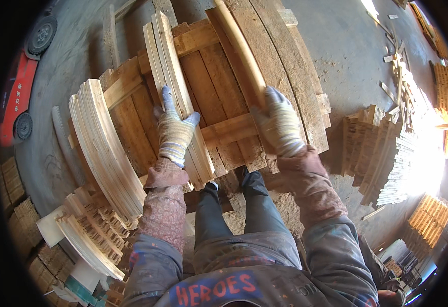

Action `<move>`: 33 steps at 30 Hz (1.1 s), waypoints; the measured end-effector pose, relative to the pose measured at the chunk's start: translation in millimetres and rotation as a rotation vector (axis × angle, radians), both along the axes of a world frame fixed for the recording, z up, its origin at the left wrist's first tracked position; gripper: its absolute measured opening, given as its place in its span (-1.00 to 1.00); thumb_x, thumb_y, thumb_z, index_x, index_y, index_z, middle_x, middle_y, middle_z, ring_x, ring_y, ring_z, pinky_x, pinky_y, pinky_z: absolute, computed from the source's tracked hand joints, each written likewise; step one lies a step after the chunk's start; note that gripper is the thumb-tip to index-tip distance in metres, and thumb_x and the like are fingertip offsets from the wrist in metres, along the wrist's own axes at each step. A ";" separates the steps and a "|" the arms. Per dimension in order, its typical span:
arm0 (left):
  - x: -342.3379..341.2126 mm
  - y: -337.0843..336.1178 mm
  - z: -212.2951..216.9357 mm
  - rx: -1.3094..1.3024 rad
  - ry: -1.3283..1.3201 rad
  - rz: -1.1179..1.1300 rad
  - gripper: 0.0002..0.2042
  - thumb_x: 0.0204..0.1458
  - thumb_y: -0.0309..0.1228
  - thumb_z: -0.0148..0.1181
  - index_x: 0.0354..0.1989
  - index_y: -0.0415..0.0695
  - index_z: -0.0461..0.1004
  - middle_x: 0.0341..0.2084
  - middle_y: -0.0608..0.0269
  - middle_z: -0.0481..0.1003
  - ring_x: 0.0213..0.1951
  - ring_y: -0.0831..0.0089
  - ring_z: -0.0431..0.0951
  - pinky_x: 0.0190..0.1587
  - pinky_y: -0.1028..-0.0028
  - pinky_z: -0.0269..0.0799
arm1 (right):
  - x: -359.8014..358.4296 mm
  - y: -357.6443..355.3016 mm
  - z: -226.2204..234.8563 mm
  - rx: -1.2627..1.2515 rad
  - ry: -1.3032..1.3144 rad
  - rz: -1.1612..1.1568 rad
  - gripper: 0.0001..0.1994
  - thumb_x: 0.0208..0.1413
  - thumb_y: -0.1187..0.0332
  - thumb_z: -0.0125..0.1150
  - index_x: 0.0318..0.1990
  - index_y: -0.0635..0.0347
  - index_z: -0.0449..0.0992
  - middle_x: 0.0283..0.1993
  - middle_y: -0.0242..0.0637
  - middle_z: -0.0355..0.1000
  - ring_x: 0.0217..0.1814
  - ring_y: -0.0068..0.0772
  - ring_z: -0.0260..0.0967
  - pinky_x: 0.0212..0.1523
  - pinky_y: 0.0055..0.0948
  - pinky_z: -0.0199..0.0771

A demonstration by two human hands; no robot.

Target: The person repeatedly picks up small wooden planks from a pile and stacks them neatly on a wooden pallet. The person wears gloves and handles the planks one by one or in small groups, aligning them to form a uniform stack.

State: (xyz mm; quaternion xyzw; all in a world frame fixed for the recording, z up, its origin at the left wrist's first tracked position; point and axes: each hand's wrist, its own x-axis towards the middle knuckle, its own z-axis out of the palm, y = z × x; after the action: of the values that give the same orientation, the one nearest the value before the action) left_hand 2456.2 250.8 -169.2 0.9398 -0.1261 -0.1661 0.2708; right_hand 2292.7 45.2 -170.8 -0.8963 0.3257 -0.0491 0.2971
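Both my hands wear pale striped work gloves with grey-blue fingertips. My left hand (176,131) lies on top of a narrow stack of wooden slats (166,61), its index finger stretched forward and its thumb apart. My right hand (282,124) is closed around the near part of a long wooden slat (240,46), which is tilted and runs away from me. Part of the right fingers is hidden. Beneath both lies a pallet-like wooden frame (227,130) of planks and crosspieces. Sawdust covers the thick boards (279,56) on its right.
A taller stack of slats (104,148) stands at the frame's left side. More stacked wood (369,148) is on the floor to the right, with loose offcuts (387,92) beyond. A red wheeled machine (19,100) stands far left. My legs are close to the frame's near edge.
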 end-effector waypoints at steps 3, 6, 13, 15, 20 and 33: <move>-31.8 -38.0 10.6 -0.196 -0.191 -0.074 -0.05 -0.01 -0.35 0.44 0.55 0.06 -0.02 0.42 -0.28 0.06 0.36 -0.16 0.28 0.32 0.00 0.36 | -26.2 -50.1 -9.7 0.942 -0.282 -0.461 -0.79 0.26 0.42 0.29 0.00 0.29 0.63 -0.25 -0.52 0.55 -0.27 -0.70 0.39 -0.22 -0.62 0.49; -77.5 -81.3 -9.1 -0.550 0.174 0.019 -0.15 0.02 -0.35 0.46 0.47 -0.16 0.11 0.18 -0.08 0.37 0.20 0.06 0.44 0.20 0.18 0.44 | -40.4 -68.7 -10.1 1.042 -0.365 -0.508 -0.72 0.20 0.40 0.38 0.03 0.28 0.62 -0.21 -0.48 0.56 -0.27 -0.67 0.43 -0.23 -0.58 0.52; -76.1 -130.7 -31.3 -0.395 0.527 0.092 -0.35 0.08 -0.27 0.37 0.28 -0.42 0.32 0.04 -0.21 0.53 0.07 0.09 0.55 0.13 0.29 0.45 | -38.7 -71.5 6.8 1.036 -0.370 -0.543 -0.76 0.19 0.41 0.38 -0.01 0.27 0.63 -0.23 -0.42 0.59 -0.27 -0.59 0.50 -0.19 -0.54 0.56; -74.0 -118.8 -42.5 -0.471 0.437 0.192 -0.61 0.08 -0.31 0.33 -0.04 -0.38 0.51 -0.27 0.02 0.58 -0.26 0.30 0.53 -0.15 0.30 0.49 | -44.1 -73.0 5.2 1.077 -0.391 -0.525 -0.76 0.19 0.41 0.38 -0.01 0.27 0.64 -0.23 -0.42 0.59 -0.27 -0.59 0.50 -0.19 -0.54 0.56; -63.1 -75.1 -8.6 -0.584 0.570 0.349 -0.71 0.18 -0.25 0.27 -0.17 -0.27 0.52 -0.40 0.38 0.45 -0.30 0.53 0.40 -0.23 0.47 0.38 | -49.4 -72.2 5.1 1.090 -0.412 -0.546 -0.71 0.21 0.41 0.36 0.06 0.29 0.60 -0.19 -0.42 0.60 -0.25 -0.61 0.50 -0.17 -0.54 0.56; -52.3 -59.1 -23.6 -1.955 1.811 0.075 -0.56 0.40 -0.17 0.00 0.31 -0.17 0.22 -0.41 0.29 0.32 -0.41 0.47 0.40 -0.39 0.46 0.49 | -25.1 -4.6 -16.0 1.219 -0.409 -0.437 -0.72 0.30 0.43 0.25 0.12 0.30 0.54 -0.17 -0.48 0.53 -0.21 -0.70 0.38 -0.18 -0.62 0.43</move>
State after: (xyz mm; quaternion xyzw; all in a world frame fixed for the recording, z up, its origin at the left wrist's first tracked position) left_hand 2403.9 191.7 -192.8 -0.0778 0.0565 -0.5625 0.8212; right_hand 2267.7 40.6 -186.8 -0.4550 0.4061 -0.0841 0.7880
